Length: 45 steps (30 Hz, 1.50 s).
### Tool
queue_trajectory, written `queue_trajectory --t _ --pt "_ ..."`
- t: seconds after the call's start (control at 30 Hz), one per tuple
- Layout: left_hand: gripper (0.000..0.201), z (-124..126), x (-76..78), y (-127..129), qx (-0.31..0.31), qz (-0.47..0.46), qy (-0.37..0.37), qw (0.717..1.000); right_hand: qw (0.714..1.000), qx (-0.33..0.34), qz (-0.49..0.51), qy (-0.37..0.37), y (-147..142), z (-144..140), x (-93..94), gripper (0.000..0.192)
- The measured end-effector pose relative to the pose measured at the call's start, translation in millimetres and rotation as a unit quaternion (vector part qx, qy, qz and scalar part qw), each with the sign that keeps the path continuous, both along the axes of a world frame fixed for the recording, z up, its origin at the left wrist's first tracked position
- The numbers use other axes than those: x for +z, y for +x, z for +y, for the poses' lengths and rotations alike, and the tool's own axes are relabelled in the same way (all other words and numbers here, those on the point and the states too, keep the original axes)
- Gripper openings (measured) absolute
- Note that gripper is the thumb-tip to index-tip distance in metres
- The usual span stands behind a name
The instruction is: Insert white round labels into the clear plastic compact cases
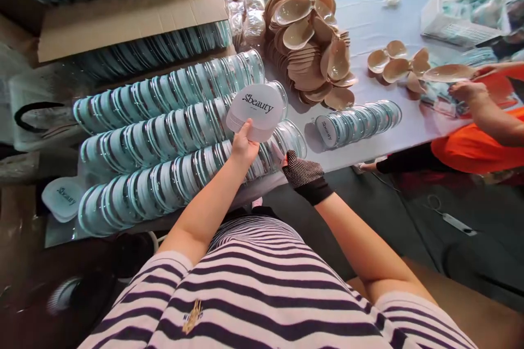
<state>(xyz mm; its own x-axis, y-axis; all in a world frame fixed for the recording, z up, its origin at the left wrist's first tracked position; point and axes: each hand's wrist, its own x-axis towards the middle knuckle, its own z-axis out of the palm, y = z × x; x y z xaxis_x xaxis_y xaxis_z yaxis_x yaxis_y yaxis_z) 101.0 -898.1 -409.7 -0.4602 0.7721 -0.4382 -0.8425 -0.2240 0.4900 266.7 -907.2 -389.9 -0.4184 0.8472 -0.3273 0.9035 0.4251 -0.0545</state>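
Observation:
My left hand (244, 144) grips a small fanned stack of white rounded cards (254, 106) printed "beauty", thumb on the top one. The stack is held over the right ends of the rows of clear round plastic cases (155, 174). My right hand (303, 170), in a black dotted fingerless glove, is closed beside the right end of the nearest row. Its fingertips pinch a thin pale card (278, 152), seen nearly edge-on. Several cases in each row stand on edge, packed side by side, with white inserts inside.
A pile of beige bra cups (305, 60) lies behind the rows. A shorter row of cases (360, 122) is to the right. More white cards (63, 199) lie far left, near a cardboard box (135, 16). A co-worker's hand (469, 90) handles cups at right, near a white basket (462, 16).

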Motion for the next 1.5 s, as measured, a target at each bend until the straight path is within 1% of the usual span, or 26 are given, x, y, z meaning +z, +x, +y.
queue_trajectory --t 0.1,0.23,0.3,0.33,0.37,0.4,0.43,0.47,0.5,0.53,0.57,0.63,0.7,0.73,0.8,0.87,0.97,1.03,1.13,1.17,1.2,1.23,1.3,1.37,1.43,1.5 --pt "0.043 -2 0.8 0 -0.008 -0.003 0.015 1.000 0.999 0.010 0.015 0.027 1 -3 -10.2 0.037" --pt "0.041 -4 2.4 1 -0.020 -0.010 0.017 1.000 1.000 -0.006 0.023 0.007 -3 -6 -30.7 0.036" --pt "0.041 -5 2.2 2 -0.028 -0.005 0.018 0.999 0.998 -0.031 0.045 -0.036 -3 -6 -36.1 0.031" --pt "0.042 -5 1.8 2 -0.029 0.000 0.020 0.999 0.992 -0.050 0.078 -0.083 -2 -6 -36.8 0.030" --pt "0.043 -5 1.1 3 -0.027 0.008 0.024 0.999 0.979 -0.067 0.129 -0.143 0 -6 -36.3 0.031" --pt "0.044 -5 0.3 4 -0.025 0.017 0.028 0.999 0.955 -0.082 0.196 -0.208 2 -7 -34.8 0.033" --pt "0.044 -5 -0.6 5 -0.021 0.026 0.031 0.999 0.923 -0.094 0.265 -0.264 4 -7 -32.5 0.037" --pt "0.044 -5 -1.3 6 -0.019 0.034 0.030 0.999 0.892 -0.103 0.322 -0.300 6 -7 -29.6 0.040" --pt "0.043 -4 -1.8 8 -0.018 0.040 0.026 0.999 0.875 -0.109 0.353 -0.313 8 -6 -26.1 0.043" --pt "0.042 -3 -2.0 10 -0.019 0.043 0.019 0.999 0.879 -0.117 0.357 -0.294 8 -3 -21.8 0.043" --pt "0.041 -2 -1.7 12 -0.020 0.045 0.011 0.999 0.897 -0.129 0.345 -0.243 8 2 -16.7 0.042" --pt "0.040 0 0.3 14 -0.020 0.045 0.001 0.999 0.931 -0.151 0.322 -0.082 6 18 -3.6 0.041" --pt "0.039 1 3.5 16 -0.016 0.047 0.007 0.999 0.930 -0.146 0.327 0.080 1 37 12.7 0.045" --pt "0.039 -1 5.4 16 -0.017 0.050 0.013 0.999 0.926 -0.131 0.328 0.133 -3 45 21.3 0.047" --pt "0.036 -6 9.1 15 -0.018 0.061 0.023 0.998 0.928 -0.086 0.306 0.191 -14 52 36.6 0.051" --pt "0.031 -14 12.5 12 -0.021 0.073 0.021 0.997 0.934 -0.050 0.271 0.229 -29 43 46.3 0.055" --pt "0.023 -27 17.2 6 -0.052 0.081 0.014 0.995 0.937 -0.032 0.253 0.239 -49 14 46.4 0.055" --pt "0.020 -34 19.7 2 -0.072 0.077 0.015 0.994 0.937 -0.065 0.265 0.219 -53 -2 40.3 0.053" --pt "0.030 -39 20.6 -7 -0.054 0.066 0.024 0.996 0.904 -0.178 0.297 0.251 -33 -21 32.9 0.058" --pt "0.037 -39 19.6 -11 -0.041 0.059 0.026 0.997 0.895 -0.198 0.298 0.265 -20 -28 32.0 0.058" --pt "0.042 -39 17.9 -16 -0.028 0.050 0.024 0.998 0.897 -0.199 0.289 0.268 -5 -38 31.8 0.058" --pt "0.047 -38 15.8 -22 -0.016 0.038 0.018 0.999 0.910 -0.184 0.269 0.256 10 -49 31.8 0.055" --pt "0.051 -36 11.0 -32 0.003 0.012 0.002 1.000 0.950 -0.130 0.205 0.197 35 -74 30.7 0.047" --pt "0.052 -34 7.4 -40 0.008 -0.008 -0.006 1.000 0.976 -0.090 0.138 0.140 45 -95 26.6 0.043" --pt "0.052 -34 6.3 -43 0.001 -0.015 -0.006 1.000 0.988 -0.069 0.089 0.108 39 -106 19.2 0.042" --pt "0.051 -35 7.3 -43 -0.011 -0.010 -0.010 1.000 0.993 -0.061 0.054 0.091 21 -102 10.7 0.042"
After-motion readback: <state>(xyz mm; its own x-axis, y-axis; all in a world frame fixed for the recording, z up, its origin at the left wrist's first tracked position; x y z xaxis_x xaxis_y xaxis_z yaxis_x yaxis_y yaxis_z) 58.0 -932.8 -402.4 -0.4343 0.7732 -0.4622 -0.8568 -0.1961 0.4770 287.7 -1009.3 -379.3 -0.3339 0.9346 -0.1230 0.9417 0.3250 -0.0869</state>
